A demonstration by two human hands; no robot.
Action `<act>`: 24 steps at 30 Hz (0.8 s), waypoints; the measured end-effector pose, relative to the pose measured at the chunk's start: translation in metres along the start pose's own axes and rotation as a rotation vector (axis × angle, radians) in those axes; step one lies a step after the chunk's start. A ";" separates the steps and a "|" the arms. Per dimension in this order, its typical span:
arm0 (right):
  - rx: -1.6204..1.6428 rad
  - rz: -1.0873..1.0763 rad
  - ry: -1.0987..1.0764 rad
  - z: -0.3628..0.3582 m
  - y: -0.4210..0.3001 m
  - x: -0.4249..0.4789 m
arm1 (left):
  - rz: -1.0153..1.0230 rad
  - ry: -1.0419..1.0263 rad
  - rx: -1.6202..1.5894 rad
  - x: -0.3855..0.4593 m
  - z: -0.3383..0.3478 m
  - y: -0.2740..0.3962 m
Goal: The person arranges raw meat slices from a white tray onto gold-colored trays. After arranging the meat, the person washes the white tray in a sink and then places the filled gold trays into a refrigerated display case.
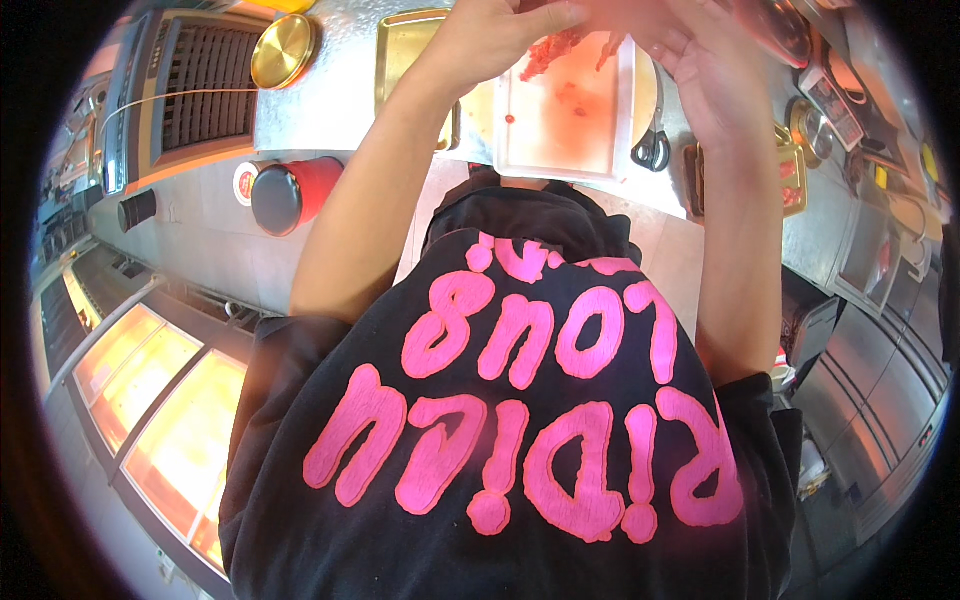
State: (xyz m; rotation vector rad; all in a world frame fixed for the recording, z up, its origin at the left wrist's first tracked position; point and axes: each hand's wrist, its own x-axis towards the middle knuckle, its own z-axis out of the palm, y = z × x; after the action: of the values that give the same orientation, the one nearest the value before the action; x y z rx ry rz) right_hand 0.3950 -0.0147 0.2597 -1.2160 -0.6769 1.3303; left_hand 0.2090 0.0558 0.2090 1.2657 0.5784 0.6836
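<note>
My left hand (499, 34) and my right hand (705, 67) are raised over the far part of a shallow white tray (625, 97). The picture's top edge cuts off part of both hands, and the area between them is blurred. Strips of raw red meat (555, 54) show just below my left fingers. Another thin strip (611, 51) shows between the hands; whether either hand grips the meat is hidden. Reddish liquid stains the tray floor, with a small red bit near its left side. Black-handled scissors (651, 150) lie right of the tray.
Left of the white tray lies a gold-coloured rectangular tray (397, 37), with a round gold dish (283, 52) farther left. At right, partly behind my forearm, a gold tray (801, 196) holds red meat pieces. A red stool with a black seat (281, 199) stands on the floor left.
</note>
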 end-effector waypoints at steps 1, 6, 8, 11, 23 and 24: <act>0.017 0.004 -0.003 0.000 -0.001 0.000 | -0.001 -0.002 0.000 0.000 -0.001 0.001; 0.057 0.010 0.003 -0.005 0.005 -0.002 | -0.010 0.029 -0.036 0.001 0.000 -0.011; 0.069 0.015 0.029 -0.004 0.009 -0.003 | -0.007 0.039 -0.040 0.000 -0.001 -0.014; 0.087 0.017 0.064 -0.002 0.008 -0.005 | 0.012 0.063 -0.001 0.002 0.002 -0.013; 0.082 0.047 0.073 0.010 -0.002 -0.004 | -0.008 -0.008 0.001 -0.005 -0.005 0.008; 0.079 0.051 0.064 0.012 -0.005 -0.002 | 0.021 0.025 0.040 -0.004 -0.007 0.008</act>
State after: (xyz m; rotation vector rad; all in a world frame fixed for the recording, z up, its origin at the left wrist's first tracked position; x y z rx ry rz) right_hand 0.3852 -0.0127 0.2687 -1.2140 -0.5461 1.3424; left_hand 0.2003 0.0586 0.2157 1.3040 0.6023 0.7088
